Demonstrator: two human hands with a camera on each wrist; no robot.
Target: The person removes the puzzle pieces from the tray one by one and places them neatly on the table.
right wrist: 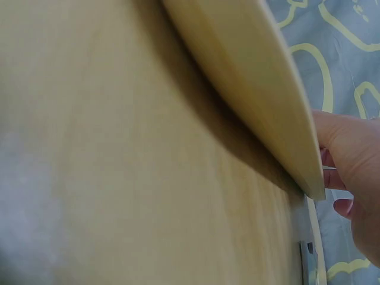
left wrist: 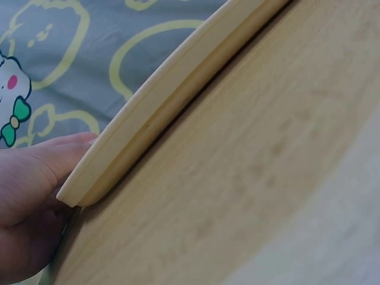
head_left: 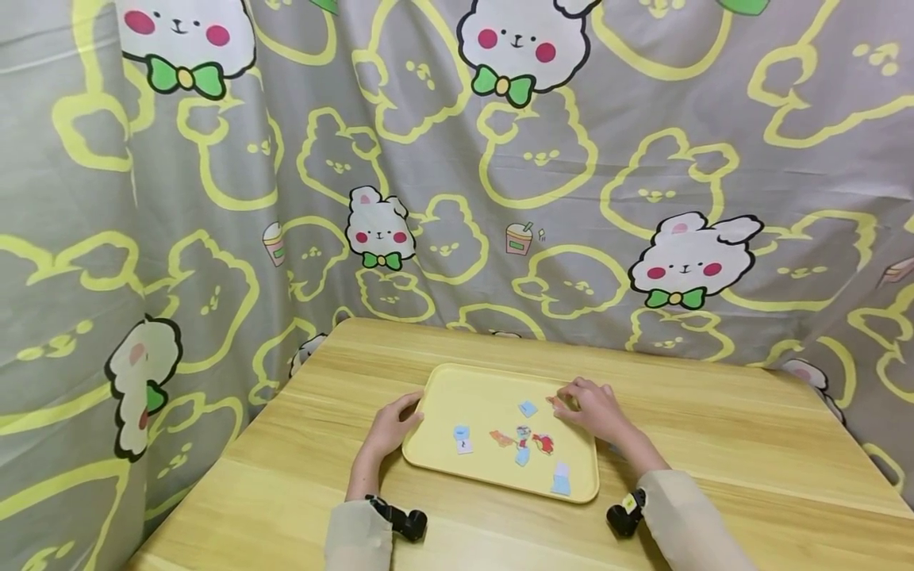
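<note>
In the head view, your left hand [head_left: 391, 426] touches the left rim of the tray [head_left: 464, 390], while your right hand [head_left: 596, 409] pinches an orange piece [head_left: 553, 402] near the tray's far right corner, beyond the red piece [head_left: 545, 444] on the tray. In the left wrist view, I cannot tell whether your fingers grip the tray's edge or rest there; in the right wrist view, the tray's edge hides your fingertips

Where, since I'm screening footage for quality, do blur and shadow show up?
Head: fairly clear, though details on the flat pieces are too small to make out. Left wrist: table grain soft, thin shadow under the tray. Right wrist: blurry table, broader shadow beneath the tray, hazy pale patch lower left.
</note>
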